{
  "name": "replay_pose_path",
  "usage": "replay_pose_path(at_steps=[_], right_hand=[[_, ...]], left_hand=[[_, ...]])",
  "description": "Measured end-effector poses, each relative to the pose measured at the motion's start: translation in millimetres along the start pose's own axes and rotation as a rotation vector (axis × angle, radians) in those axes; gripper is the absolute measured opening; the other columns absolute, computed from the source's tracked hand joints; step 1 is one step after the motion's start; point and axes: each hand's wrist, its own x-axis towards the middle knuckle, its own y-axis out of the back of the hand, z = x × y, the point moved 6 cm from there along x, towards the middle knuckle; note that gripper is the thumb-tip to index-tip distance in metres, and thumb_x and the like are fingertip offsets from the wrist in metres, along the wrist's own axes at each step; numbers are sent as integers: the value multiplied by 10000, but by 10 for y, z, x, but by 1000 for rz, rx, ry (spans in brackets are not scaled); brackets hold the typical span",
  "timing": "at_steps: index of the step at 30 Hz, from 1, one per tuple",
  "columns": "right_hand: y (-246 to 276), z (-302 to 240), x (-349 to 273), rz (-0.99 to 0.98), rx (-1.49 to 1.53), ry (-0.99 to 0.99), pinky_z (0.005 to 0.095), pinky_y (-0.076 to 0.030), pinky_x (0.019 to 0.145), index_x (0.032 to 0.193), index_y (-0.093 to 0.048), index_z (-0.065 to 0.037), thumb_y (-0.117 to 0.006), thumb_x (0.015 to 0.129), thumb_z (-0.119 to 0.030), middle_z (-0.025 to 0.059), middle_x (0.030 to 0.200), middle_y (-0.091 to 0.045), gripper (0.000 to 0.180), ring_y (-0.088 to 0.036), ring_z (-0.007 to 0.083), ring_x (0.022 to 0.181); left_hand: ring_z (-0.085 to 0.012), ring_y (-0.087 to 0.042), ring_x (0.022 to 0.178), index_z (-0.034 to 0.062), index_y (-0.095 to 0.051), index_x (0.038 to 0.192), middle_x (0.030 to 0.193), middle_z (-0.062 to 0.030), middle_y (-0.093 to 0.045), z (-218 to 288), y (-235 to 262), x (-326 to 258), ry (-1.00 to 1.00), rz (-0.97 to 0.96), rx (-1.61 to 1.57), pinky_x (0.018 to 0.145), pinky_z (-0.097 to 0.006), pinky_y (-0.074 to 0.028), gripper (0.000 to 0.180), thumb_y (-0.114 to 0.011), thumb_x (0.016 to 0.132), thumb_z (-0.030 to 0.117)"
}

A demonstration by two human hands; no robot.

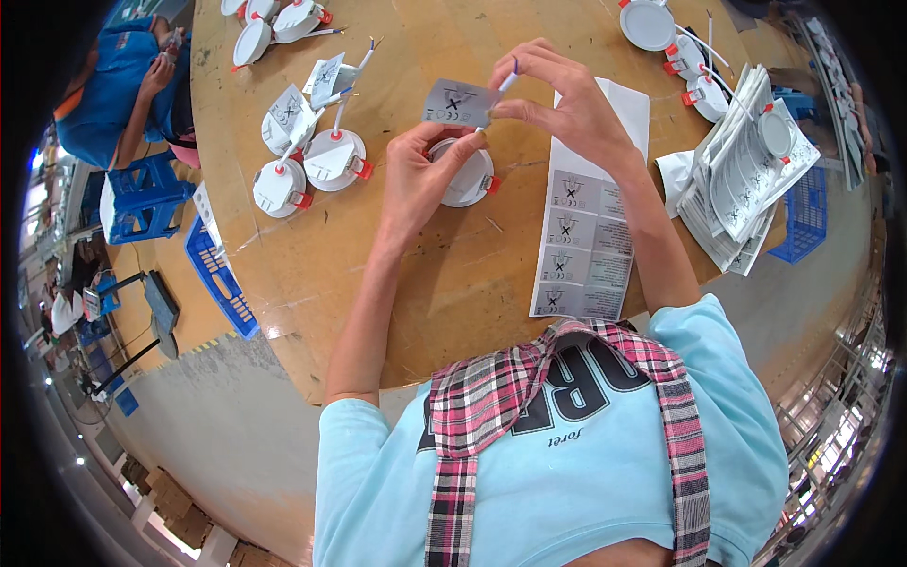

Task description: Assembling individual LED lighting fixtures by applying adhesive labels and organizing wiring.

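A silver label [455,104] with black print stands out from the white cable [510,79] of a round white downlight [470,182] on the table. My left hand [422,173] is closed, pinching the cable just below the label, and covers part of the lamp. My right hand [567,102] curls around the cable's upper end, its thumb at the label's right edge; the exact contact is partly hidden. Beside my right forearm lies a label sheet [586,248], its upper part bare white backing, its lower part still carrying silver labels.
Left of my hands sit several downlights [333,161], some with labels on their cables. More lamps [253,42] lie at the far left and others [648,25] at the far right. A stack of label sheets [727,184] carries one lamp. A co-worker [123,85] sits at the left.
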Motion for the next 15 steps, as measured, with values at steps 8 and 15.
replay_pose_path(at_steps=[8, 15], right_hand=[[-111, 202, -16, -107, 58, -100, 328, -389, 885, 893, -659, -28, -733, 740, -162, 27, 916, -561, 216, -477, 194, 990], [-131, 296, -9, -152, 180, -257, 302, -443, 751, 847, -660, 21, -717, 756, -195, 59, 847, -596, 241, -547, 173, 846]], left_hand=[[-86, -607, 752, -32, -658, 983, 806, -62, -676, -53, -14, 26, 86, -58, -80, 713, -224, -474, 185, -646, 873, 116], [-69, -605, 725, -16, -654, 898, 776, -43, -660, -25, -36, 40, 59, -6, -97, 656, -211, -476, 159, -659, 855, 136]])
